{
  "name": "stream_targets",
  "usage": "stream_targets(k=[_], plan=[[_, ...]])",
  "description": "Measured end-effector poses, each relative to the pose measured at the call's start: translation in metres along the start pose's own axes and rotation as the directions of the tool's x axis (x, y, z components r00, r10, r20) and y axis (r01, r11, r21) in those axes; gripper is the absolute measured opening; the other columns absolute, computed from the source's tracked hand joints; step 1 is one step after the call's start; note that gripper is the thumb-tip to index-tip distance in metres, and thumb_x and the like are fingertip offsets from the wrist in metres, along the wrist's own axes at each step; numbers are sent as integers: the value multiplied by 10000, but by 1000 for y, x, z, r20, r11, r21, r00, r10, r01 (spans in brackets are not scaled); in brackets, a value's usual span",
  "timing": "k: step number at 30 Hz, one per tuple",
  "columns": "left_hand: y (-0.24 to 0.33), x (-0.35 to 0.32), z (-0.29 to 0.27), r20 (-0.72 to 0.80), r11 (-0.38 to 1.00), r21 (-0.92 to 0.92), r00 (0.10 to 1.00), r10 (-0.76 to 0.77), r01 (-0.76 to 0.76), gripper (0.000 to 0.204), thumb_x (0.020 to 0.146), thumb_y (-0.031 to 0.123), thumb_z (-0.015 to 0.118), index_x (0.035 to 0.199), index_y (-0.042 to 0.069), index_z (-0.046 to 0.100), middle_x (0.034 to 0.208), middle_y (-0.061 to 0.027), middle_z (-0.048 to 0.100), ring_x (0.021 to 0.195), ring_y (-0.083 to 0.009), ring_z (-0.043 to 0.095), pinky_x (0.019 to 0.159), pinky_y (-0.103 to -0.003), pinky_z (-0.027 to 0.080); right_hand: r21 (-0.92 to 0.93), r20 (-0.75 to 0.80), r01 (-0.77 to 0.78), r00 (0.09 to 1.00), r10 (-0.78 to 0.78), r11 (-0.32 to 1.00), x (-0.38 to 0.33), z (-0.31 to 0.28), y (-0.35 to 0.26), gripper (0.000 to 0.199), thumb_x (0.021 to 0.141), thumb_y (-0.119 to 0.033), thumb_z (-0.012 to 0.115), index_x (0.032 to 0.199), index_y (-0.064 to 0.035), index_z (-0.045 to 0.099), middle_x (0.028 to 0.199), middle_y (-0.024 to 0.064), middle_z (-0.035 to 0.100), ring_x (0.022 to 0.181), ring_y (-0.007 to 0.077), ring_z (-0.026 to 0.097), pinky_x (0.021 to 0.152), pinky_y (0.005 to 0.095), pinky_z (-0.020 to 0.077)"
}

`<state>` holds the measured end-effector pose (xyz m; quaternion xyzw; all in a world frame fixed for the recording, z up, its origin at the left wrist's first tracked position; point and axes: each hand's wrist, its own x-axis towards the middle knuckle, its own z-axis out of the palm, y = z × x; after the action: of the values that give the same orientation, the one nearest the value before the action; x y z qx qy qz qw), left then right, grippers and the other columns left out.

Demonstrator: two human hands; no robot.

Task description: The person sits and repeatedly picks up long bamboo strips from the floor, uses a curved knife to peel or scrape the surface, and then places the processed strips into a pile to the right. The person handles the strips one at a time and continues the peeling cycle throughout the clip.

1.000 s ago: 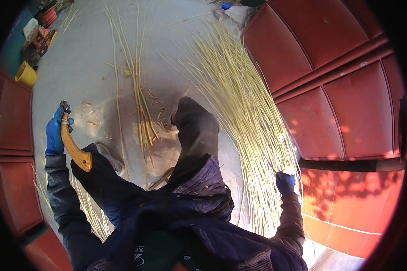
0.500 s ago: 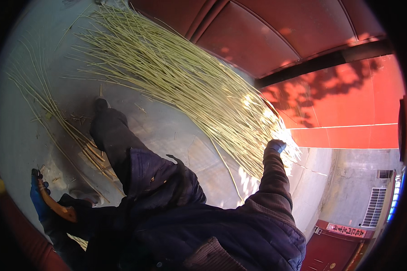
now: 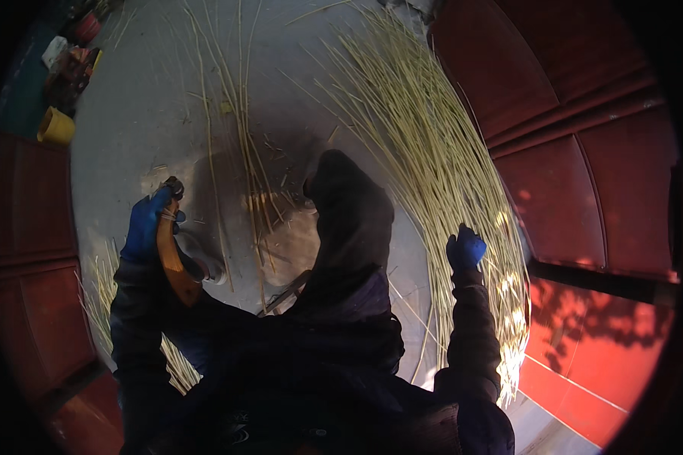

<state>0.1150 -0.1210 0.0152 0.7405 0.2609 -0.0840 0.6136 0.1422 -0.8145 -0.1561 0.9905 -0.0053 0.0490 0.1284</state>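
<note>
My left hand (image 3: 146, 231), in a blue glove, is closed around a tool with a curved wooden handle (image 3: 173, 265). A dark end of the tool shows at the fingertips; its kind cannot be made out. My right hand (image 3: 467, 249), also gloved in blue, is balled over the large heap of long thin yellow-green stalks (image 3: 425, 144). Whether any stalks are inside that fist is hidden. Between my hands, a smaller loose bunch of stalks (image 3: 244, 136) runs along the floor toward me, its near ends over a pale brown patch (image 3: 294, 246).
My bent leg (image 3: 349, 220) stands between the bunch and the heap. More stalks (image 3: 178, 369) lie at lower left. Red panels (image 3: 558, 205) border the right, others (image 3: 34, 205) the left. A yellow bucket (image 3: 55, 127) sits far left. Short broken bits litter the grey floor (image 3: 144, 98).
The view has turned, so the heap now runs up the right side. My left hand, still holding the wooden-handled tool, appears farther from the picture's edge. My right hand stays at the heap.
</note>
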Motion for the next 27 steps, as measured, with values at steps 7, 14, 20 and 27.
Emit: stream_targets(k=[7, 14, 20, 27], plan=[[4, 8, -11, -130, 972, -235, 992, -3, -28, 367, 1036, 386, 576, 1022, 26, 642, 800, -50, 636, 656, -119, 596, 592, -247, 471, 513, -251, 379, 924, -288, 770, 239, -92, -273, 324, 872, -360, 702, 1113, -145, 707, 1027, 140, 752, 926, 338, 722, 829, 475, 557], [5, 11, -51, -143, 961, -243, 975, -172, 134, 363, 1007, 341, 592, 1049, -16, 646, 810, -68, 651, 704, -128, 645, 648, -262, 523, 496, 285, 361, 791, -541, 790, 170, -1, -497, 297, 857, -382, 645, 980, -120, 713, 995, 153, 751, 946, 369, 723, 813, 503, 561], [-9, -3, -74, -116, 946, -135, 944, -309, 294, 285, 893, 182, 565, 1054, -47, 619, 849, -150, 675, 677, -217, 714, 623, -311, 596, 437, 471, 247, 756, -455, 865, 90, 100, -541, 390, 883, -470, 648, 985, -98, 706, 962, 171, 750, 930, 365, 729, 827, 503, 561], [-8, -7, -80, -33, 858, -349, 910, -413, 377, 268, 814, 31, 696, 1047, -95, 655, 891, -171, 747, 811, -201, 757, 748, -312, 619, 367, 489, 229, 777, -397, 901, 104, 149, -586, 417, 885, -512, 664, 987, -109, 698, 946, 191, 742, 893, 401, 721, 795, 517, 549]])
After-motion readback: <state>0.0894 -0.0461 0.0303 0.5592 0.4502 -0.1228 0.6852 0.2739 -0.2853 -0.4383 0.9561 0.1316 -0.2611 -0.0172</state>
